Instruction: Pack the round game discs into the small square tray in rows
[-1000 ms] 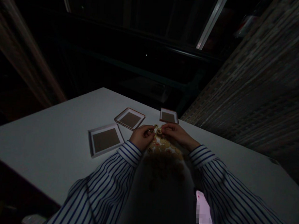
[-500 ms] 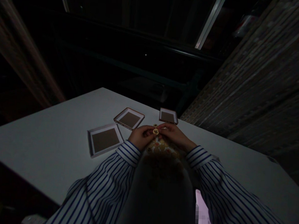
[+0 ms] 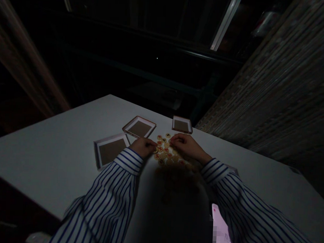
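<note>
Several small round tan discs with red or dark marks point(image 3: 165, 150) lie spread on a white table point(image 3: 57, 146) in dim light. My left hand point(image 3: 143, 147) rests at the left edge of the discs, its fingers curled and pinched on one disc. Just to the right, my right hand point(image 3: 186, 146) sits with bent fingers over the far right side of the discs; what it holds is hidden. Both arms wear blue-striped white sleeves.
Three shallow square trays with brown insides lie past the hands: one at the left point(image 3: 109, 150), one in the middle point(image 3: 139, 127), a smaller one at the right point(image 3: 182, 124). A brick wall point(image 3: 271, 97) rises along the right. A pale pink object point(image 3: 220, 226) shows near my chest.
The hands were together holding one disc up between them. They have come apart and down onto the table; the left moved left, and more discs now show between them.
</note>
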A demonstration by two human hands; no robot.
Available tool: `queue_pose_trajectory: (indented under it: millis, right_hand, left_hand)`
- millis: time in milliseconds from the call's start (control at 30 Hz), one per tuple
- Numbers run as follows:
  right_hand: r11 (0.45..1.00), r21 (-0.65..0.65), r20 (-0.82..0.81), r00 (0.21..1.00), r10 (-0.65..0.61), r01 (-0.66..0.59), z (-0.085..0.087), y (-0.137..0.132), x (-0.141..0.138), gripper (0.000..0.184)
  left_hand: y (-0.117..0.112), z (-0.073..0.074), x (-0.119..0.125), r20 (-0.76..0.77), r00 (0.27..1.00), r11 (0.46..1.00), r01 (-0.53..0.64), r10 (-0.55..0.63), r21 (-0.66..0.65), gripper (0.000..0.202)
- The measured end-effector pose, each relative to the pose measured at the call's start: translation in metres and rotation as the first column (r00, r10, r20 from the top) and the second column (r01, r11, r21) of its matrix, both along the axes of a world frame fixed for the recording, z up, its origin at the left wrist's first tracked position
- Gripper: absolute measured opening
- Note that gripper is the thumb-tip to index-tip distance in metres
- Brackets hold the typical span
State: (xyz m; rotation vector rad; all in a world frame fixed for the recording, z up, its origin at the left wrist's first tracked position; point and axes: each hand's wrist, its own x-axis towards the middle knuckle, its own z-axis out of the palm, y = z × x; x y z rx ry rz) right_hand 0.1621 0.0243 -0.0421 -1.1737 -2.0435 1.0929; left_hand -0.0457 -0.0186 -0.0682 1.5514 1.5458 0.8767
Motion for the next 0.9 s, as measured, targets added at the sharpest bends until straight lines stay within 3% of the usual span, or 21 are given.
queue_pose_trajectory:
  millis: [200, 333, 567, 900]
  right_hand:
    - [0.988, 0.155, 0.159, 0.987, -0.021, -0.004, -0.004, 0.002, 0.006, 0.018]
    - [0.969, 0.234, 0.273, 0.962, 0.007, -0.074, -0.001, -0.006, 0.007, 0.019]
    - [0.922, 0.328, 0.488, 0.872, 0.02, -0.205, 0.006, -0.017, -0.003, 0.018]
    - [0.846, 0.413, 0.689, 0.723, -0.048, -0.337, 0.008, -0.008, -0.014, 0.021]
  left_hand:
    - [0.001, -0.009, -0.005, -0.14, 0.99, 1.0, 0.019, -0.017, 0.009, 0.008]
    - [0.0, -0.006, -0.008, -0.256, 0.966, 1.0, 0.026, -0.028, -0.013, 0.011]
    - [-0.004, 0.002, -0.005, -0.371, 0.928, 1.0, -0.013, 0.015, 0.007, 0.01]
    - [-0.007, 0.007, 0.0, -0.468, 0.883, 1.0, -0.016, 0.016, 0.003, 0.009]
